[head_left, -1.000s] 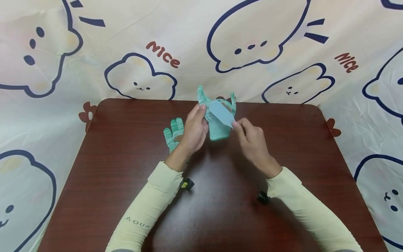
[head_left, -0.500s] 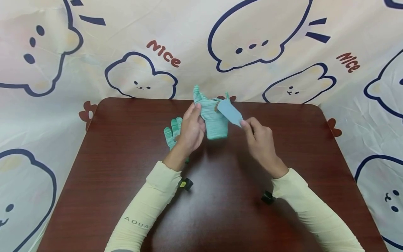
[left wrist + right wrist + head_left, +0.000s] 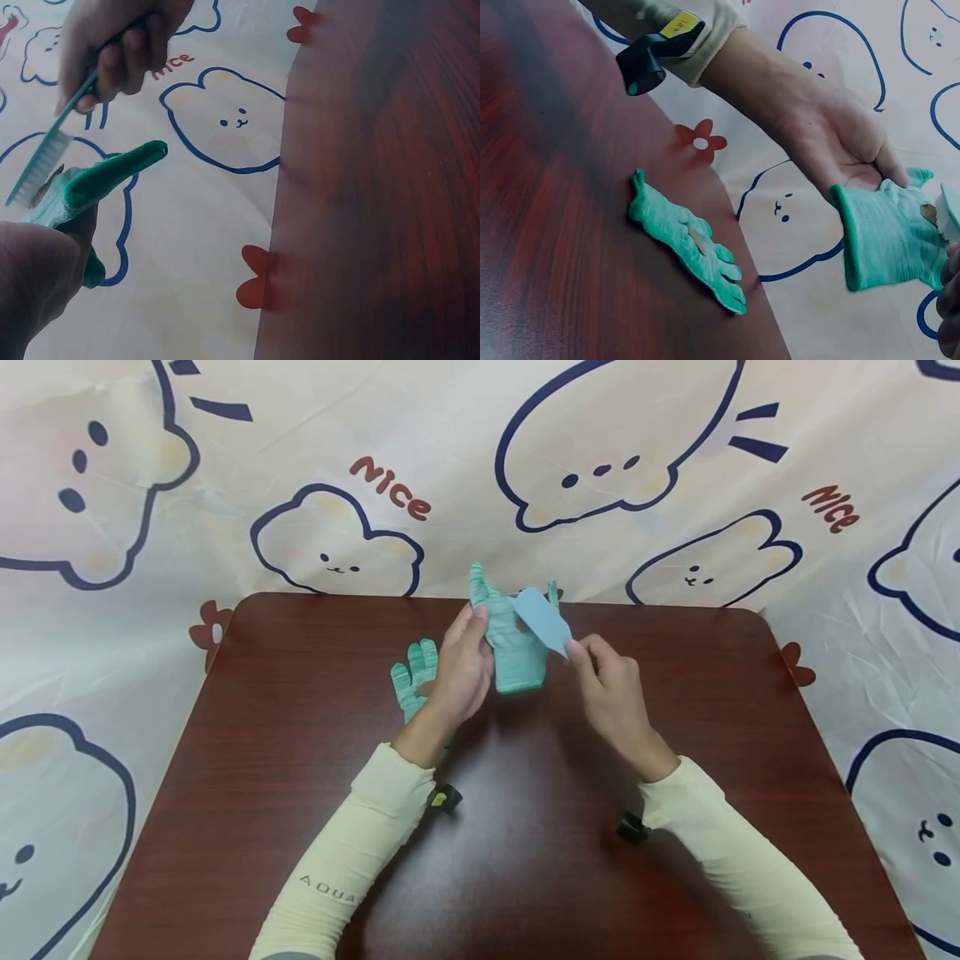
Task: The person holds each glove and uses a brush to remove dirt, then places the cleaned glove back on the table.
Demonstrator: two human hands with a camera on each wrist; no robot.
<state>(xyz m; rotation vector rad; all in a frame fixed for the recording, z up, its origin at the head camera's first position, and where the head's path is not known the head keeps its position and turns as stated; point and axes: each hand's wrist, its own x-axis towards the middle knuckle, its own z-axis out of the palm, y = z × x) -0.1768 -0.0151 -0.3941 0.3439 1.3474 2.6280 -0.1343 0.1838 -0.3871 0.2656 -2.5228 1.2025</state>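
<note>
My left hand (image 3: pixel 467 668) grips a mint-green knitted glove (image 3: pixel 517 652) by one side, raised above the far part of the table. The glove's cuff points down, and a brown patch (image 3: pixel 928 214) shows on it in the right wrist view. A light blue brush (image 3: pixel 543 620) is pinched by its handle end in my right hand (image 3: pixel 613 693). In the left wrist view its white bristles (image 3: pixel 45 166) face the glove; whether they touch the brown patch cannot be told. A second green glove (image 3: pixel 694 247), also with a brown patch, lies on the table beside my left hand.
The dark brown wooden table (image 3: pixel 480 860) ends just behind the hands. A cream cloth (image 3: pixel 465 543) printed with cartoon clouds hangs behind it and along both sides. Small black cameras (image 3: pixel 444 798) sit at the wrists.
The brush went right, partly off the glove's edge, then came back left over the glove. The held glove shifted slightly left, then right again. The second glove stayed put.
</note>
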